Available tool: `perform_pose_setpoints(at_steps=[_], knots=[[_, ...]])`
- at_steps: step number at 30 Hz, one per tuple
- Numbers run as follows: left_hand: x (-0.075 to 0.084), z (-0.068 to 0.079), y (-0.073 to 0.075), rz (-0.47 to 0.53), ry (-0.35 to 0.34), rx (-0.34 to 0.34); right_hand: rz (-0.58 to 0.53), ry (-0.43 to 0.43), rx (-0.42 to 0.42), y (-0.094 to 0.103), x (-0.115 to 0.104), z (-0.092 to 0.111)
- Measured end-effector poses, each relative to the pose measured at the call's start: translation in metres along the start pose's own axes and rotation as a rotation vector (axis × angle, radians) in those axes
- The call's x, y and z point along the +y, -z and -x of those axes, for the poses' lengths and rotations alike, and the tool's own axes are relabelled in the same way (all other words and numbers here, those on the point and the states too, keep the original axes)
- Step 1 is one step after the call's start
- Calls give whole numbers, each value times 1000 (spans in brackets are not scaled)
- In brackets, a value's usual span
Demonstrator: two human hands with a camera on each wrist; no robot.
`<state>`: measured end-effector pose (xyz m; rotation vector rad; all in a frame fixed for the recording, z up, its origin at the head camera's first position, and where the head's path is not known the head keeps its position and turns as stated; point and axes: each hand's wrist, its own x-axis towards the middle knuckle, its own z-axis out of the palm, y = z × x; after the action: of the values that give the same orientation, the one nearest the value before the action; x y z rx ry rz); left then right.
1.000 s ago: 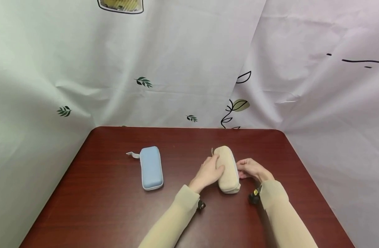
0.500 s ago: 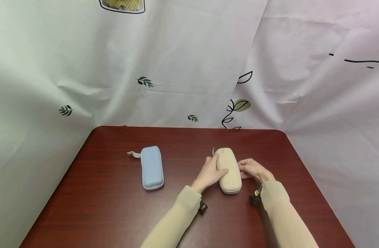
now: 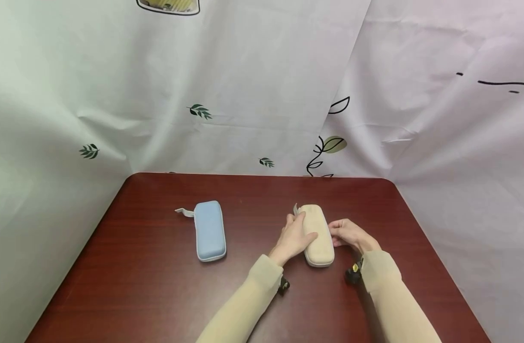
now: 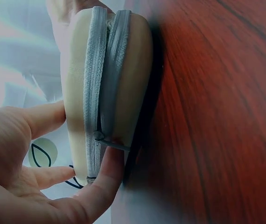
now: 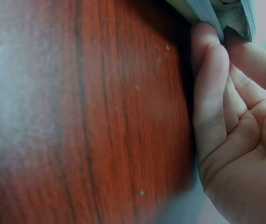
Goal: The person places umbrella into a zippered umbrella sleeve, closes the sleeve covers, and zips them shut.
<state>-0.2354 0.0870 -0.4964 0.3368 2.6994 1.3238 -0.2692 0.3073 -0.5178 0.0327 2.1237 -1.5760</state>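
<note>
A cream zip case [image 3: 318, 243] lies lengthwise on the table in the head view, between both hands. My left hand [image 3: 292, 240] holds its left side, thumb on the top shell. The left wrist view shows the grey zip [image 4: 94, 79] with its two tapes apart above the slider [image 4: 99, 136]; a left fingertip touches the lower shell by the pull. From the other side, my right hand [image 3: 349, 234] pinches the case's edge. In the right wrist view, the thumb and a finger meet at the zip tape [image 5: 205, 11], beside a gap. The case's contents are hidden.
A blue zip case [image 3: 210, 231] with a pale wrist strap [image 3: 185, 212] lies to the left on the dark red table [image 3: 128, 286]. White printed fabric [image 3: 253, 85] hangs behind the table and at both sides.
The cream case was tilted with its underside showing at the near right corner; it now lies flatter. My left hand has shifted slightly right. The right hand has barely moved.
</note>
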Motion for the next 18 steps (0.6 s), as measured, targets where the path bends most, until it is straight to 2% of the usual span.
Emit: perform_pose_setpoints(at_steps=[9,15,18], knots=[[0,-4,-1,-20,36,18,-29,55,-166,5,3,8],[-1,-8,-1,-29,48,20,-28,7,-135,4,0,13],[-1,-9,-2,-30,62,16,2,15,-173,4,1,14]])
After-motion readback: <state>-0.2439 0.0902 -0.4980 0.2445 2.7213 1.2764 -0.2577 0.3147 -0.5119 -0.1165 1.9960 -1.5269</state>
